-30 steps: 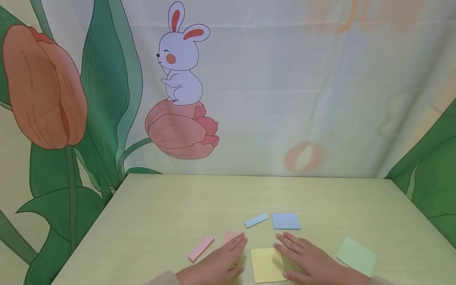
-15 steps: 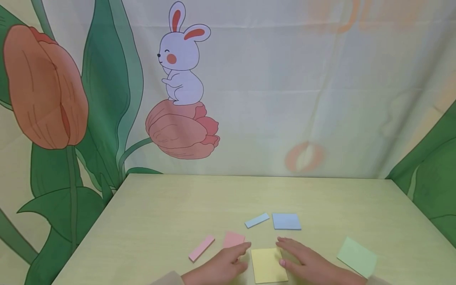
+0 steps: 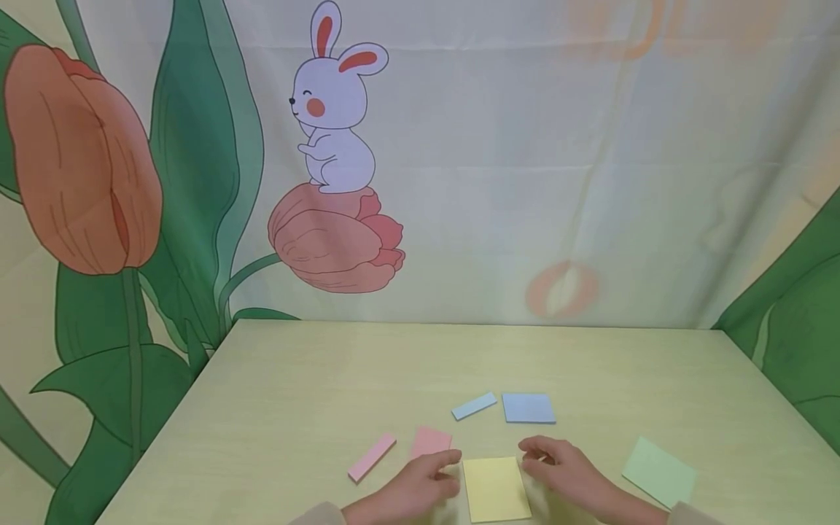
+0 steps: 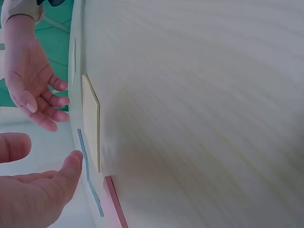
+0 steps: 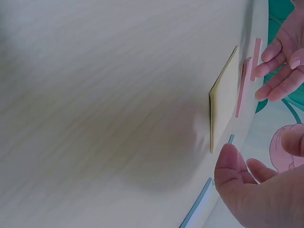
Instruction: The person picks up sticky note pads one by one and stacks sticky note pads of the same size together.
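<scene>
A yellow square sticky-note pad point(image 3: 496, 490) lies on the table between my two hands. My left hand point(image 3: 423, 483) hovers at its left side, fingers relaxed and holding nothing. Beneath those fingers, a pink sticky-note pad point(image 3: 431, 442) is partly hidden. At the pad's right edge is my right hand point(image 3: 566, 470), fingers loosely bent, with nothing held. In the left wrist view, a gap shows between the fingers of the left hand point(image 4: 40, 197) and the yellow pad point(image 4: 91, 124). The right wrist view has the right hand point(image 5: 256, 190) raised above the table near the yellow pad point(image 5: 224, 102).
A pink strip pad point(image 3: 372, 458) lies left of the pink pad. Farther back are a light blue strip pad point(image 3: 474, 406) and a blue pad point(image 3: 529, 408). Out to the right lies a green pad point(image 3: 659, 472). A printed curtain point(image 3: 459, 182) hangs behind the table point(image 3: 295, 394).
My right hand has drawn off the yellow pad to the right, its fingers now more bent. My left hand has shifted slightly, uncovering more of the pink pad. The pads stay in place.
</scene>
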Action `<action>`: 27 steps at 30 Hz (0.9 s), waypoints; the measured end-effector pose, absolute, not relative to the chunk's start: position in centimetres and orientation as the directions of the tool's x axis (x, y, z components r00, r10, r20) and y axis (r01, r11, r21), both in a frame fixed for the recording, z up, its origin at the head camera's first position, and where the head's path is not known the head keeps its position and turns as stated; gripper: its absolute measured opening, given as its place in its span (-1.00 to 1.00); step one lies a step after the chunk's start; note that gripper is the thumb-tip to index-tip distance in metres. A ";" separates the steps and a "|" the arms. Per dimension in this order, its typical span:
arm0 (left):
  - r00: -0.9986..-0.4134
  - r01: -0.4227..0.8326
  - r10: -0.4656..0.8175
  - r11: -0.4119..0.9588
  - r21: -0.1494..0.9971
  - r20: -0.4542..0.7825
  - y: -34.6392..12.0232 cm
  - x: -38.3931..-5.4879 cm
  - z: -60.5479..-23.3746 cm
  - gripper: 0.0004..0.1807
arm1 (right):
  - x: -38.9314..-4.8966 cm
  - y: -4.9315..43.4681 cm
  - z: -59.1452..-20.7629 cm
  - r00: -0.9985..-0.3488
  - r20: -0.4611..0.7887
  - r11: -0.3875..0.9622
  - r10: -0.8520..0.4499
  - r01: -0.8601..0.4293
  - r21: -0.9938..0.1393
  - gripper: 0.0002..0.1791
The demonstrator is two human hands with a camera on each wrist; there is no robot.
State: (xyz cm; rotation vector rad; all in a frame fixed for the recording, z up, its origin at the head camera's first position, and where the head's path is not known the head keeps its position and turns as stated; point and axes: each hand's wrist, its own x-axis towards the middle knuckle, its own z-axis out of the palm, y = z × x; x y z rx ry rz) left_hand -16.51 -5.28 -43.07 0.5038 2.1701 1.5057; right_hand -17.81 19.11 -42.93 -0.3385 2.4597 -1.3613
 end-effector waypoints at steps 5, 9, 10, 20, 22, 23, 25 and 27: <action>-0.844 0.037 0.517 0.323 0.946 -0.144 -4.9 -16.4 -43.2 -0.44 | -17.9 19.0 -43.4 -0.911 -0.260 0.462 -0.319 0.090 -0.882 -0.49; -0.843 0.021 0.515 0.320 0.947 -0.155 -4.6 -16.3 -42.9 -0.43 | -17.8 18.7 -43.7 -0.906 -0.326 0.448 -0.271 0.181 -0.876 -0.50; -0.841 0.013 0.516 0.319 0.948 -0.162 -4.5 -16.2 -42.9 -0.42 | -17.8 18.5 -43.8 -0.905 -0.341 0.446 -0.253 0.203 -0.872 -0.50; -0.841 -0.091 0.485 0.314 0.945 -0.242 -4.1 -16.0 -43.2 -0.39 | -17.9 17.5 -44.1 -0.891 -0.448 0.435 -0.080 0.373 -0.820 -0.60; -0.841 -0.092 0.481 0.325 0.941 -0.248 -4.1 -16.1 -43.3 -0.40 | -17.9 17.4 -44.2 -0.884 -0.462 0.430 -0.066 0.393 -0.813 -0.61; -0.840 -0.096 0.480 0.327 0.940 -0.253 -4.1 -16.1 -43.3 -0.40 | -17.9 17.4 -44.2 -0.881 -0.469 0.429 -0.062 0.401 -0.809 -0.62; -0.837 -0.108 0.481 0.324 0.940 -0.262 -4.0 -16.1 -43.4 -0.40 | -17.9 17.4 -44.3 -0.878 -0.476 0.424 -0.056 0.410 -0.807 -0.64; -0.832 -0.123 0.486 0.310 0.943 -0.268 -4.0 -16.1 -43.4 -0.39 | -17.9 17.3 -44.4 -0.876 -0.479 0.420 -0.052 0.416 -0.806 -0.64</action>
